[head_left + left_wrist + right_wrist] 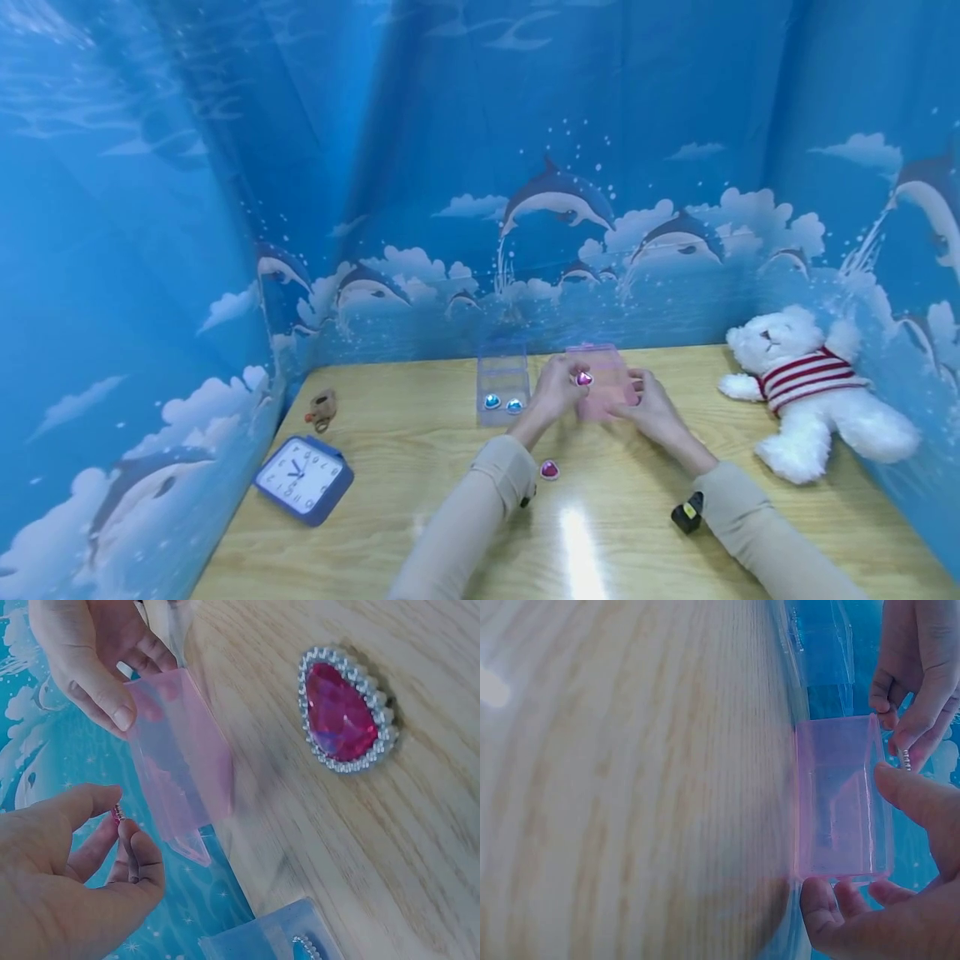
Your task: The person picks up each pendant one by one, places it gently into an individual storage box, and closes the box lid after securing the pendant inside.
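Note:
Between thumb and fingertips my left hand pinches a pink gem with a beaded silver rim, held over the pink see-through box. My right hand grips that box at its right side, thumb at the near edge and fingers round the side, as the right wrist view shows. The box's lid stands up at the back. A second pink gem, drop-shaped, lies on the table near my left wrist. Left of my left hand stands an open clear bluish box with two blue gems in it.
A blue square clock and a small brown figure sit at the table's left side. A white teddy bear in a striped sweater lies at the right. A dolphin-printed curtain rises behind the wooden table.

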Available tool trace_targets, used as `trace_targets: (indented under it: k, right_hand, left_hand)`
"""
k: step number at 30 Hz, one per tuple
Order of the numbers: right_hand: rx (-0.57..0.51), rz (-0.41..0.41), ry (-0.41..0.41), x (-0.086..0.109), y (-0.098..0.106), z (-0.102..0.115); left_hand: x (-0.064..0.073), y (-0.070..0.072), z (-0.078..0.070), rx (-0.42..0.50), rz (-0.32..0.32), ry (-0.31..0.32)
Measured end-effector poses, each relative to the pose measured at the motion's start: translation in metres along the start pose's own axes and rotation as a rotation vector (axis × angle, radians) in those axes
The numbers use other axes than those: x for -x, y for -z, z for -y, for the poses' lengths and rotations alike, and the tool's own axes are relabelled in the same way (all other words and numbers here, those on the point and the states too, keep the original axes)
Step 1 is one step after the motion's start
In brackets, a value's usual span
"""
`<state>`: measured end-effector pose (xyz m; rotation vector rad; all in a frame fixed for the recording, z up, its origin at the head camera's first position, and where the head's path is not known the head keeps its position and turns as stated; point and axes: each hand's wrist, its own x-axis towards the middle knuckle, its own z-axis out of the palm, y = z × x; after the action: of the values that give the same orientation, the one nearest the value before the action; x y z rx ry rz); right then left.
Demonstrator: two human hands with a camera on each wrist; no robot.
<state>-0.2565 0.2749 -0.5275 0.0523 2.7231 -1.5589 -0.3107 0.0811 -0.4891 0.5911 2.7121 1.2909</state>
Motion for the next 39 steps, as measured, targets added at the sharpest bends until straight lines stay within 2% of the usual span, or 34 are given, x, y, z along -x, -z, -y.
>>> trace_targets:
  k: [7, 14, 24, 31, 39]
  right_hand:
    - [0.011, -0.011, 0.011, -0.001, -0.001, 0.0]
    - [0.015, -0.028, 0.025, 0.0, -0.001, 0.001]
    - [0.008, -0.026, 0.024, 0.003, -0.002, 0.0]
    - [0.018, -0.02, 0.018, 0.002, -0.006, -0.001]
    - [0.009, -0.017, 0.005, 0.003, -0.003, 0.001]
  left_hand:
    - [-0.005, -0.001, 0.0, -0.003, 0.006, 0.05]
    - [-0.008, -0.004, 0.0, -0.044, -0.011, 0.011]
    - [-0.011, -0.009, 0.003, -0.118, -0.006, 0.031]
    - [-0.008, -0.004, 0.01, -0.13, -0.032, 0.001]
    - [0.002, 0.011, 0.012, -0.071, -0.033, -0.052]
